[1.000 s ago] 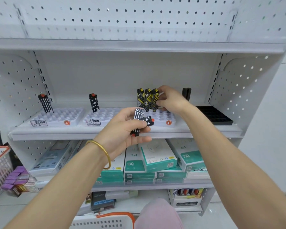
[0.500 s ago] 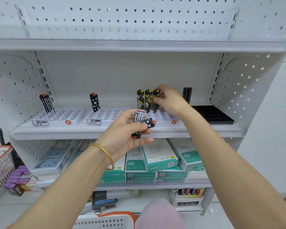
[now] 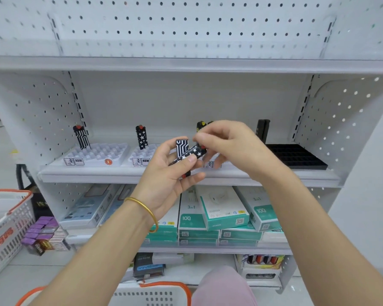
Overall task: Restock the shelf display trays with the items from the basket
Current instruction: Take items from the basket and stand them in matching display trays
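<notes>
Reference landmark: black tray (image 3: 295, 156), one unit, on the middle shelf (image 3: 186, 176).

Hands, in front of the shelf edge and to the left of the black tray: left hand (image 3: 170, 175) is closed around two lighters, gripping one line-patterned lighter (image 3: 182, 147) upright behind one star-patterned lighter (image 3: 190, 156) that lies tilted across it, thumb pressed on the star-patterned body; right hand (image 3: 228, 146) is narrowed to a pinch, its fingertips (image 3: 200, 138) on the upper end of the star-patterned lighter, the remaining fingers loosely curled; one gold bracelet (image 3: 146, 214) on the left wrist.

White trays, all left of the black tray: two in plain view; far-left white tray (image 3: 97, 153) carries one standing line-patterned unit (image 3: 81, 138); second white tray (image 3: 142, 156) carries one standing star-patterned unit (image 3: 141, 138); a third tray, nearest the black tray, is almost fully hidden by the hands; yellow-and-black lighters (image 3: 200, 125) stand in it, two tops visible, total count cannot be told.

One dark upright item (image 3: 263, 129) stands at the rear left corner of the black tray.

Baskets, below and left of the black tray: two units; side basket (image 3: 8, 230); near basket (image 3: 152, 293) at the bottom edge of the view.
</notes>
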Demonstrator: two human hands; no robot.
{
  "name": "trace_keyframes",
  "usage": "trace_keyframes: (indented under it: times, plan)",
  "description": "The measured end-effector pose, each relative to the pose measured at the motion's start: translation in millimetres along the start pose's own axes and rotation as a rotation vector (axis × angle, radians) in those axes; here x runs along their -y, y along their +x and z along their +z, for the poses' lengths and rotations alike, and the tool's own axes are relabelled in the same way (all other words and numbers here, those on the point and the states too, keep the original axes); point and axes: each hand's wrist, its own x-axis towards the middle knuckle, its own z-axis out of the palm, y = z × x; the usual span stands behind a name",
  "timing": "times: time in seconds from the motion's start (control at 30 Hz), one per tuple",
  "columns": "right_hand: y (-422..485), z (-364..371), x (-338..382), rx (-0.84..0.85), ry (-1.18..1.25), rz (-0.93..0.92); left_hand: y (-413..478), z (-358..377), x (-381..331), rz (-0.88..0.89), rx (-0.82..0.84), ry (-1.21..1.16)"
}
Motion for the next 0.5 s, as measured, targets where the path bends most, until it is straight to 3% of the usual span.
trace_keyframes:
  times: [0.13,0.27,0.37,0.5]
  plan:
    - [7,17,7,0.140,0.070,-0.001,-6,-15,-5,0.017,-0.047,0.058]
    - [38,38,11,-0.018,0.162,0.006,-9,-39,-20,0.017,-0.185,0.092]
    - [72,55,15,-0.066,0.025,-0.051,-8,-63,-36,0.045,-0.274,0.039]
    - [106,77,15,-0.034,-0.262,-0.141,-8,-86,-45,0.065,-0.269,0.065]
